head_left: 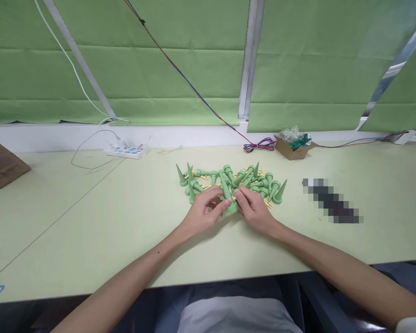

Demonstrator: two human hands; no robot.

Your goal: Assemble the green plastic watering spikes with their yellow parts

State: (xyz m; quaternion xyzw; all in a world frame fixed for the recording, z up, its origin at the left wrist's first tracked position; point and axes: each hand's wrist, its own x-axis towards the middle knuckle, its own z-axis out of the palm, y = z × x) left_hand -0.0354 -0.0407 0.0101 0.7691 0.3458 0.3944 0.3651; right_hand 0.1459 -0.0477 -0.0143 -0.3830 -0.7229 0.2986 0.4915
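Observation:
In the head view, my left hand (208,210) is closed around a green plastic plant-watering spike (226,190), its wide cap end toward me. My right hand (254,210) is pinched right beside that cap. A small yellow piece (233,198) shows at the right fingertips, partly hidden by them. Just beyond both hands lies a pile of similar green spikes (260,182). Some stand point up on their caps, such as the spike (280,192) at the right end; others lie on their sides. Small yellow pieces (267,203) are scattered among them.
A small cardboard box (293,150) with clear plastic and dark green material stands at the back, near coiled red and blue wire (260,145). Back left is a white power strip (126,150). A brown paper bag (3,164) sits far left; a pixelated dark object (333,201) lies right.

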